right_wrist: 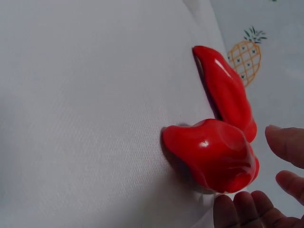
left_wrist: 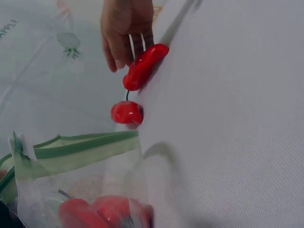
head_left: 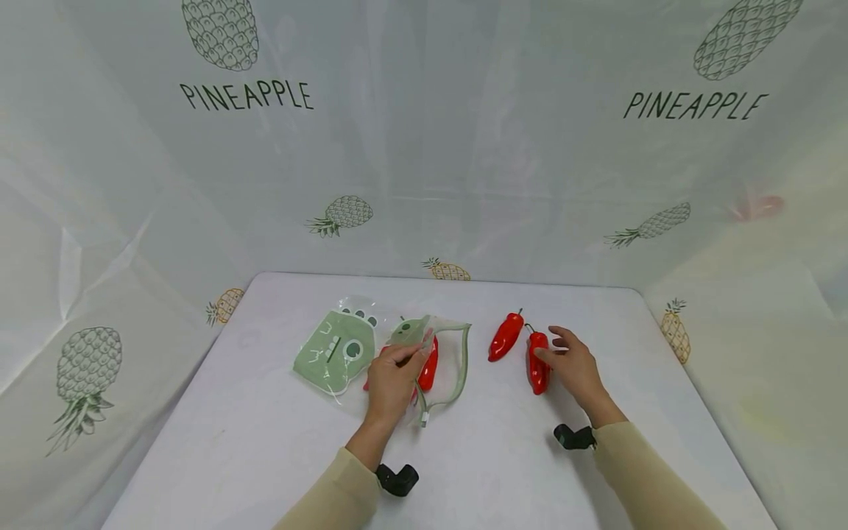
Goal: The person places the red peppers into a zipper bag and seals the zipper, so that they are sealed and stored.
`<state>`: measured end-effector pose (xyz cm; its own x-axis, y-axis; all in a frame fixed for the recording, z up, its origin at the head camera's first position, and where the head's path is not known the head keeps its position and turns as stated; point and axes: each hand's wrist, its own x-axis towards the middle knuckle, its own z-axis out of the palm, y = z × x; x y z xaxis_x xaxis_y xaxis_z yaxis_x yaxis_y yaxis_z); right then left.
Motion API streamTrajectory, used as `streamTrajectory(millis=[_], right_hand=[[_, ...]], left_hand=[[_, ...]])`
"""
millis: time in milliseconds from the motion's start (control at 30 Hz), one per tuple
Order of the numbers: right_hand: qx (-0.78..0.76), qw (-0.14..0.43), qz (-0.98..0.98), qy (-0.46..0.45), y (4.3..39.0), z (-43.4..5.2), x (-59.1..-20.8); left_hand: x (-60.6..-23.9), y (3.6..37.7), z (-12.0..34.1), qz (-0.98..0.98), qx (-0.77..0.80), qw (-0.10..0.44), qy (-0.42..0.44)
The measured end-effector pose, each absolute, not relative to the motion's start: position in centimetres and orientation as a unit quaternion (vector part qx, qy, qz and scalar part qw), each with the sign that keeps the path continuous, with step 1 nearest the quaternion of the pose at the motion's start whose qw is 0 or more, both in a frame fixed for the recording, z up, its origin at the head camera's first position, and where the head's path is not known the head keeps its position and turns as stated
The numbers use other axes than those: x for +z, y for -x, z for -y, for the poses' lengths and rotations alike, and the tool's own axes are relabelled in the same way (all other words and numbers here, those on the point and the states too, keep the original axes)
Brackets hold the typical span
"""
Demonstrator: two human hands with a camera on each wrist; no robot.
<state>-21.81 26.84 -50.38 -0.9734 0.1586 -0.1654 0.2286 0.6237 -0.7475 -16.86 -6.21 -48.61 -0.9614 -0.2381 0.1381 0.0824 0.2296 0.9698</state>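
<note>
My left hand (head_left: 411,355) pinches the upper edge of a clear bag with green trim (head_left: 445,368), holding its mouth up. Red peppers (left_wrist: 99,211) lie inside the bag. Two more red peppers lie on the white table (head_left: 265,442): one (head_left: 506,336) further back, one (head_left: 538,364) nearer me. My right hand (head_left: 553,350) is spread over the nearer pepper (right_wrist: 211,154), its fingertips (right_wrist: 237,209) close around the pepper's end and the thumb (right_wrist: 285,142) apart from it. The farther pepper (right_wrist: 225,90) lies just behind.
A flat green pouch with a printed face (head_left: 334,353) lies left of the bag. Pineapple-print sheeting (head_left: 424,147) walls the table at the back and both sides. Bare tabletop lies in front of my hands.
</note>
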Motion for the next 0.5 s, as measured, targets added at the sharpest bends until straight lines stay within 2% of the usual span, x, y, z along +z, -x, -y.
streamTrajectory(millis=[500], right_hand=[[-0.401,0.086,-0.905,-0.115,23.2,-27.1,-50.9]], left_hand=[[-48.7,16.8,6.3,0.770,-0.623,0.129,-0.049]])
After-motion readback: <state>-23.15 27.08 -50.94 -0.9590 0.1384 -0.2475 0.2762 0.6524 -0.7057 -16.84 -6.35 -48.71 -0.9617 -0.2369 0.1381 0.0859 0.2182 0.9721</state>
